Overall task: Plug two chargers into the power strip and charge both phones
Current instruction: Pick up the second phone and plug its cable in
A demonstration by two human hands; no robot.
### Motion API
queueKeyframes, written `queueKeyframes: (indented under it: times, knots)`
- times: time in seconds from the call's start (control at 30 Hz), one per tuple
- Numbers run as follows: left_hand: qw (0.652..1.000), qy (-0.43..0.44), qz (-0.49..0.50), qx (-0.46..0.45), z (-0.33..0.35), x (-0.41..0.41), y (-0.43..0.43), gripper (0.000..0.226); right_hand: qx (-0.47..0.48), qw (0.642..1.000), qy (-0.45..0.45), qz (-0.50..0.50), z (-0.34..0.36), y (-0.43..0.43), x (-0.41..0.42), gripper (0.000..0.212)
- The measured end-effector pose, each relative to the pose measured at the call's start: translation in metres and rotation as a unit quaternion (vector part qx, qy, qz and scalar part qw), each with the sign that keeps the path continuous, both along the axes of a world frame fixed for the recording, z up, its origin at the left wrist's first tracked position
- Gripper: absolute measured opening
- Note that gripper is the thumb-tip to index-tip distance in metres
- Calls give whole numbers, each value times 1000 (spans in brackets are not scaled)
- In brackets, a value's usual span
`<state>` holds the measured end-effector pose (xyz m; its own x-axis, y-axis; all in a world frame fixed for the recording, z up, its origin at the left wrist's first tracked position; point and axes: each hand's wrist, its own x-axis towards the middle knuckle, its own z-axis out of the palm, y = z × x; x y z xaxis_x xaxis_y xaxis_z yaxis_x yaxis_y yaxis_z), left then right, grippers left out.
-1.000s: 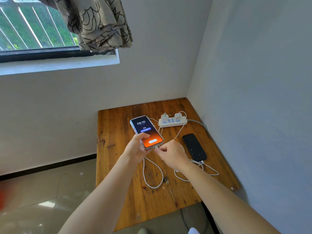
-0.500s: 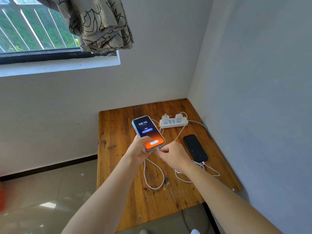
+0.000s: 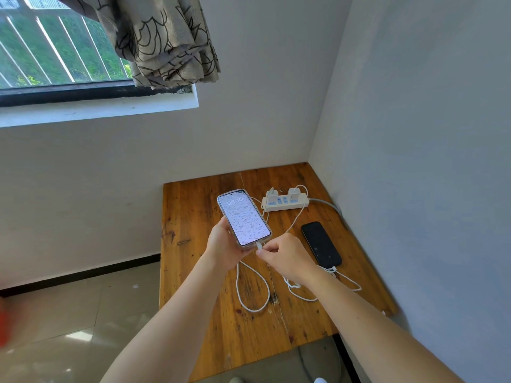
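My left hand (image 3: 224, 248) holds a phone in a clear case (image 3: 244, 217) tilted above the wooden table (image 3: 193, 205); its screen is lit with a pale wallpaper and the time. My right hand (image 3: 287, 258) pinches the white cable plug (image 3: 259, 246) sitting in the phone's bottom port. A white power strip (image 3: 284, 202) lies at the back of the table with two white chargers (image 3: 293, 192) plugged in. A black phone (image 3: 320, 244) lies dark on the table to the right, with a white cable (image 3: 331, 270) at its bottom end.
White cable loops (image 3: 253, 297) trail over the table in front of my hands. The table stands in a room corner, with a wall along its right edge. A window with a gathered curtain (image 3: 166, 42) is up left. Tiled floor (image 3: 69, 322) lies to the left.
The held phone's screen changed from a dark and orange display to a pale wallpaper. My right hand stays at the phone's bottom port with the plug.
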<state>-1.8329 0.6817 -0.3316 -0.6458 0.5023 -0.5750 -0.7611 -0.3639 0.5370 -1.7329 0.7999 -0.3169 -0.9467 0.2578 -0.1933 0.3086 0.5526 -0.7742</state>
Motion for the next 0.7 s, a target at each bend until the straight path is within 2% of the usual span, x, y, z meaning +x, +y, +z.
queueKeyframes:
  times: [0.7]
  knots:
    - [1000,0,-16,-16,0,-4,1,40,-5,1000,-7,0,0,0,-4,30]
